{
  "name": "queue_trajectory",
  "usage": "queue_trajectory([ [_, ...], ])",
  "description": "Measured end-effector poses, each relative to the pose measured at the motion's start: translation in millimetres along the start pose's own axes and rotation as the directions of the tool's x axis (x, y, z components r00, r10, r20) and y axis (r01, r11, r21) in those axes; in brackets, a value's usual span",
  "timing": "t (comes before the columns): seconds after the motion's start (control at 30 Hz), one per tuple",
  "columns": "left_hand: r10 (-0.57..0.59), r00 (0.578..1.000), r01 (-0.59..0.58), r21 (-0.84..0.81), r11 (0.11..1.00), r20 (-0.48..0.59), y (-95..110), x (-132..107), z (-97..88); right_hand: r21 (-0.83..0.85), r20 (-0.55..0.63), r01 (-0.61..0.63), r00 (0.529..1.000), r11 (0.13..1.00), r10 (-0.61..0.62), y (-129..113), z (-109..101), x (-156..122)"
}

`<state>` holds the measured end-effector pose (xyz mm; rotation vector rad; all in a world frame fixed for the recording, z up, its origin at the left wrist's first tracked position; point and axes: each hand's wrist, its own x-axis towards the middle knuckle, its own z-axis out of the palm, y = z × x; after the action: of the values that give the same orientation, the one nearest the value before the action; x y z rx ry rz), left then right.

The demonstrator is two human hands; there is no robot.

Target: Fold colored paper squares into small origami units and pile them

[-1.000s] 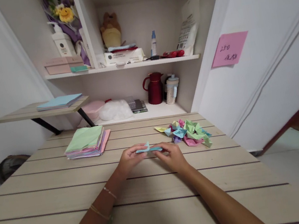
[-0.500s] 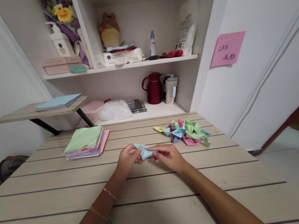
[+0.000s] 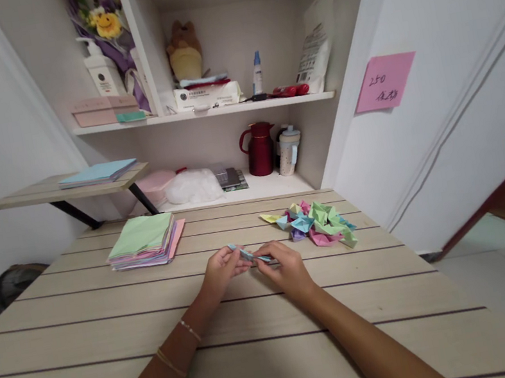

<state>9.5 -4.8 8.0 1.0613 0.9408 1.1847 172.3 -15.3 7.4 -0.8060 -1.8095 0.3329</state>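
Note:
Both of my hands pinch a small folded light-blue paper piece (image 3: 247, 254) just above the wooden table (image 3: 90, 348). My left hand (image 3: 222, 269) grips its left end with closed fingers. My right hand (image 3: 283, 265) pinches its right end. To the right, a little beyond the hands, lies a pile of folded paper shapes (image 3: 317, 222) in green, pink, blue, yellow and purple. A stack of flat coloured paper sheets (image 3: 147, 240), green on top, sits at the left back of the table.
Behind the table is a shelf unit with a red jug (image 3: 259, 147), a cup (image 3: 289, 150), a plastic bag (image 3: 193, 185) and bottles. A small side shelf (image 3: 66, 186) carries blue sheets. A white door with a pink note (image 3: 384, 82) is at right.
The blue paper piece has been turned and flattened between my fingers; both hands have stayed nearly in the same spot over the table.

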Motion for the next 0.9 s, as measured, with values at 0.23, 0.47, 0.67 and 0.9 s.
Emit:
queue_trajectory([
  [0.23,-0.015,1.0,0.015,-0.017,1.0,0.021,-2,0,-0.5,0.009,0.015,0.022,1.0,1.0,-0.023,-2,-1,0],
  [0.47,0.117,0.993,-0.118,0.074,0.99,0.023,-4,1,-4.0,0.116,0.036,-0.201,0.98,0.973,0.198,1,2,1],
  [0.67,0.178,0.983,-0.181,0.2,0.963,0.038,-4,0,-6.2,0.411,0.188,-0.491,0.87,0.768,0.456,19,8,0],
  [0.9,0.215,0.969,-0.242,0.304,0.921,0.122,-2,-2,-7.1,0.389,0.219,-0.513,0.858,0.765,0.464,17,3,2],
])
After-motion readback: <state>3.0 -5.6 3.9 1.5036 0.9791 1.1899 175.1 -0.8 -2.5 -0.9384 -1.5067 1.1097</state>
